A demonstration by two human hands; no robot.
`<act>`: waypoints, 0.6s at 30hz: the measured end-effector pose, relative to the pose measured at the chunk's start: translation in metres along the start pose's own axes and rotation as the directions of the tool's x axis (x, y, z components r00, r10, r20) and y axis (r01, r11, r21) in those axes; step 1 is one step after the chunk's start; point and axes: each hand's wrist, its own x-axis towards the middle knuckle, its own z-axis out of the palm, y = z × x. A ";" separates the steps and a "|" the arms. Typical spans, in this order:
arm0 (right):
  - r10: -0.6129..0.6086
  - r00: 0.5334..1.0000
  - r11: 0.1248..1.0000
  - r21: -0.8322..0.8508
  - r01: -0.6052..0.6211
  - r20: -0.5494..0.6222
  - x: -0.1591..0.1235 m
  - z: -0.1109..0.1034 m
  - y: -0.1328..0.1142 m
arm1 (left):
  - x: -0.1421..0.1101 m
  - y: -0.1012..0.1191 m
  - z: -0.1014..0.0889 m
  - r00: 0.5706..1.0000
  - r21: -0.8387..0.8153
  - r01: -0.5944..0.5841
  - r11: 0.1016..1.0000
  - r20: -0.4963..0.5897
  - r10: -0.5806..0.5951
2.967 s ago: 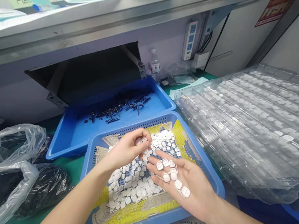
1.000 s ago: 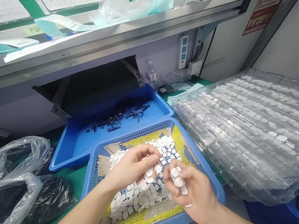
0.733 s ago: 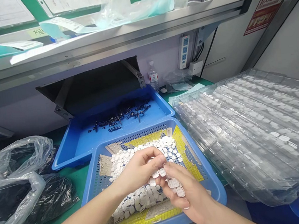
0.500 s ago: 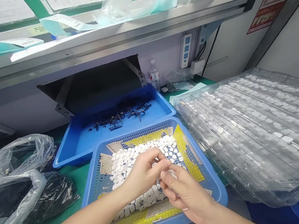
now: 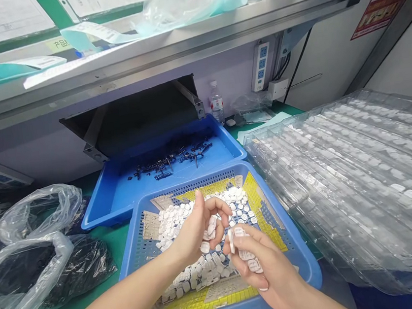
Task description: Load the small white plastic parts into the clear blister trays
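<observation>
A blue perforated tray (image 5: 301, 255) lined with yellow paper holds a heap of small white plastic pieces (image 5: 183, 216). Both hands hover over the middle of that heap. My left hand (image 5: 196, 230) is cupped, fingers curled around several white pieces. My right hand (image 5: 261, 267) is just to its right, fingers bent and pinching several more white pieces, one standing on edge at its fingertips. The two hands are nearly touching.
A second blue tray (image 5: 121, 196) behind holds small black parts (image 5: 171, 161). Stacked clear blister trays (image 5: 357, 177) fill the right side. Plastic bags (image 5: 27, 254) with dark contents lie at the left. A water bottle (image 5: 216, 102) and power strip (image 5: 259, 66) stand at the back wall.
My right hand, open with pieces on its palm three seconds ago, has curled round them. The hands met, then drew slightly apart; the left now cups pieces.
</observation>
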 end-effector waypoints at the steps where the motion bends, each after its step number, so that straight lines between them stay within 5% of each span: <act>1: 0.016 1.000 1.000 -0.020 -0.016 0.006 0.000 0.001 -0.001 | 0.000 0.001 0.000 1.000 0.009 -0.006 1.000 -0.006 0.006; 7: 0.034 0.999 0.996 -0.086 -0.037 -0.041 0.001 0.004 0.000 | -0.010 -0.002 0.000 0.994 0.319 -0.104 0.942 0.014 0.105; 12: -0.017 0.995 0.976 -0.217 -0.006 -0.103 0.005 0.006 0.006 | -0.017 -0.012 0.004 0.918 0.779 -0.350 0.520 0.175 0.355; 18: 0.013 0.988 0.971 -0.233 -0.049 -0.151 0.008 0.011 0.004 | -0.016 -0.022 0.008 0.843 0.869 -0.445 0.217 0.325 0.428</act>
